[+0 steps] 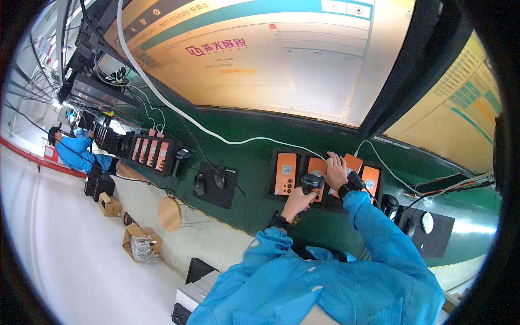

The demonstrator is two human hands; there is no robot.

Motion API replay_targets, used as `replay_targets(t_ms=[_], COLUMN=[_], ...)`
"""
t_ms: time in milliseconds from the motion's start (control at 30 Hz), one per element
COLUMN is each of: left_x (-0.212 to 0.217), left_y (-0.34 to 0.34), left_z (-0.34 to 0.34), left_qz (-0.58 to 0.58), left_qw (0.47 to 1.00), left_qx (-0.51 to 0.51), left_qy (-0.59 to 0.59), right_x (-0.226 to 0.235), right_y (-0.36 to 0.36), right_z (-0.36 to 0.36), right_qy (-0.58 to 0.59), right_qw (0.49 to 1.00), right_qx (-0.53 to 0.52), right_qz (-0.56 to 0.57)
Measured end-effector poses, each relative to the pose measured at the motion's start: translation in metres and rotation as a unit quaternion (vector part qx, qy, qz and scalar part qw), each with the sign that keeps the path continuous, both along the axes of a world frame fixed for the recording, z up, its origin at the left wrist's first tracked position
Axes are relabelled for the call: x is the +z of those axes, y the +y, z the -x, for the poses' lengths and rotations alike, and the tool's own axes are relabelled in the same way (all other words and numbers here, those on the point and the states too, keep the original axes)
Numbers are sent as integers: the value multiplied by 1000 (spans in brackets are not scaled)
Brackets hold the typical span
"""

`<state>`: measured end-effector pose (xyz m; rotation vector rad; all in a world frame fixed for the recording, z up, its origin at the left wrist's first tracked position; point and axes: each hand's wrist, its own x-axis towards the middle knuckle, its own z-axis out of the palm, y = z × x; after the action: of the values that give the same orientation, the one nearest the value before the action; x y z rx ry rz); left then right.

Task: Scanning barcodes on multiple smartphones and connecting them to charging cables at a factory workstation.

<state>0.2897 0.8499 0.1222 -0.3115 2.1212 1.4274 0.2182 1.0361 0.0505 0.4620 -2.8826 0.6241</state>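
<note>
The left hand [297, 201] grips a black scanner [311, 183]; the right hand [336, 170] rests flat on an orange device [318, 168]. Best to square the scanner to its label and keep the device steady.

The scene is brightly and evenly lit. The two big screens [254, 54] glow strongly; the left one is washed out to near white over much of its face, so its content fades in glare. The pale floor [70, 244] is also overexposed and shows little texture. The green table [244, 135] reads darker, with soft sheen and a bright patch near its right end. Shadows are faint and soft. Fisheye distortion is heavy: straight edges curve toward the rim, and a black vignette fills the corners. The centre is fairly sharp; detail softens toward the rim, and the distant person [76, 149] is small and indistinct.
</note>
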Motion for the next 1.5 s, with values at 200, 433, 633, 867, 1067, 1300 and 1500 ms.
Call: replay_targets(t_ms=[200,433,633,867,1067,1300,1500], left_x=[-21,-105,-62,-68,-65,-51,-46], left_y=[-79,-166,-37,60,50,16,-2], left_z=[44,68,39,36,67,45,36], left_qz=[286,328,174,270,144,-280,-272], left_qw=[917,932,911,903,965,944,947], left_qx=[179,116,-88,-28,-28,19,-31], left_qy=[215,103,362,333,218,176,166], right_x=[9,22,47,49,32,82,97], right_y=[-23,-26,8,41,56,26,-9], right_z=[-35,-84,-87,-87,-71,-20,-20], right_qy=[0,-135,-274,-367,-324,-191,-223], right_qw=[991,986,916,837,834,842,853], right_qx=[-67,-67,-150,-196,-101,-49,40], right_qz=[112,74,251,356,435,502,471])
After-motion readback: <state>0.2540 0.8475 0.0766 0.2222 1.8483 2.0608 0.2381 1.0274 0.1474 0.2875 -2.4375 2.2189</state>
